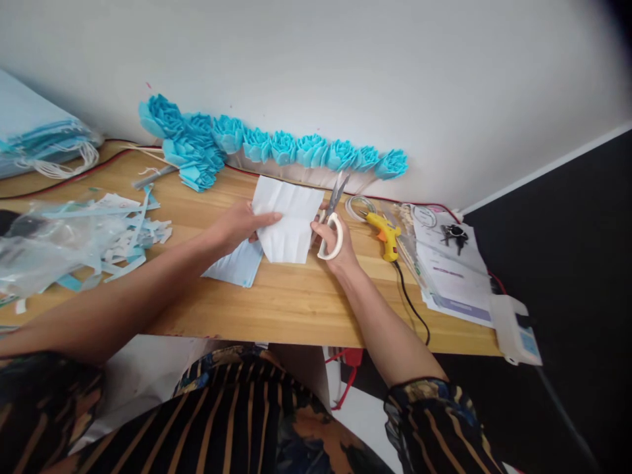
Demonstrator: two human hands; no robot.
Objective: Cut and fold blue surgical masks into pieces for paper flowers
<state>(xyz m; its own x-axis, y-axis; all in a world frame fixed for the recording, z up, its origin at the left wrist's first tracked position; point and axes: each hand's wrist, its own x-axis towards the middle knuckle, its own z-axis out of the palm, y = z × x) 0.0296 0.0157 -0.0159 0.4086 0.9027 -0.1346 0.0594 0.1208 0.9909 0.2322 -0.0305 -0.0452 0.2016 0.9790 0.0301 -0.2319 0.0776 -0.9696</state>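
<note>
Over the wooden table [296, 309], before a row of blue artificial flowers [284, 148], a pleated white sheet [289, 230] is held up: the left hand [239, 225] pinches its left edge, thumb on top; the right hand [347, 249], curled firmly around white-handled scissors [332, 205], meets its right edge

Left hand [241, 224] pinches white pleated sheet [289, 220] at its left side, thumb on top. Right hand [345, 253] holds white-handled scissors [335, 205], blades pointing wallward, fingers at sheet's right edge. Light-blue sheet [241, 265] on wooden table [306, 309], partly under white one. Blue flowers [284, 147] lined along wall [316, 59]. Yellow glue gun [386, 235] right of scissors; keys [455, 235] on papers [457, 276] farther right. Scraps [129, 238], clear plastic [29, 260] at left.
</note>
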